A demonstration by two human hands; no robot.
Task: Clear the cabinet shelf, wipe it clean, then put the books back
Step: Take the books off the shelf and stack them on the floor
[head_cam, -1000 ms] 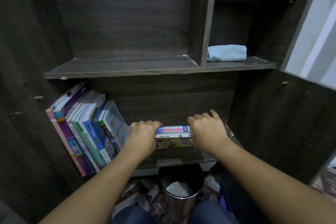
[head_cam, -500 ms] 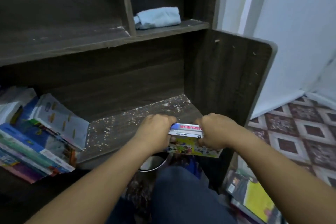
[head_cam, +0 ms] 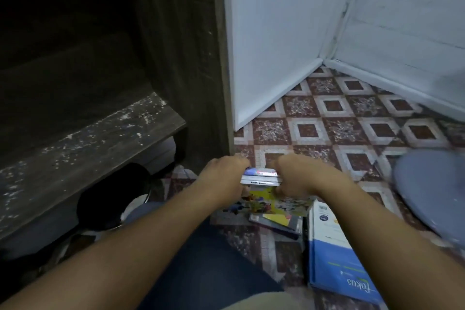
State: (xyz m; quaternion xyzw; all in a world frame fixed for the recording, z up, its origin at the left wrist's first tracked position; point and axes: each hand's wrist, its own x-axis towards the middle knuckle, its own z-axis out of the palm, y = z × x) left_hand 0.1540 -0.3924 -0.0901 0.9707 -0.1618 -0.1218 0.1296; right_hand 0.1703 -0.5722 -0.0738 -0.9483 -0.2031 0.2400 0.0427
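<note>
A dark wood cabinet (head_cam: 181,58) fills the left half of the view, and its side panel ends in a rounded front edge just left of the hands. White walls (head_cam: 276,33) meet in a corner at upper right. Between them and the cabinet stretches a tiled floor (head_cam: 339,113) of maroon and cream diamonds, the open ground ahead. The cabinet's lower shelf (head_cam: 88,148) runs across the left, its board flecked with white dust.

The stack of books (head_cam: 261,178) is out past the cabinet's front edge, low over the floor, between both hands. It is thin, with spines facing the camera: blue and red on top, white beneath, a yellow illustrated cover lowest. The left hand (head_cam: 224,178) curls its grip around the left end. The right hand (head_cam: 299,176) clasps the right end likewise.

A large blue and white book (head_cam: 334,254) marked "fokus" lies by the right forearm. A blurred, round grey-blue object (head_cam: 432,191) sits far right. A dark round bin (head_cam: 113,199) stands under the shelf. More books on the floor (head_cam: 276,221) lie just below the stack; whether they touch it cannot be told.
</note>
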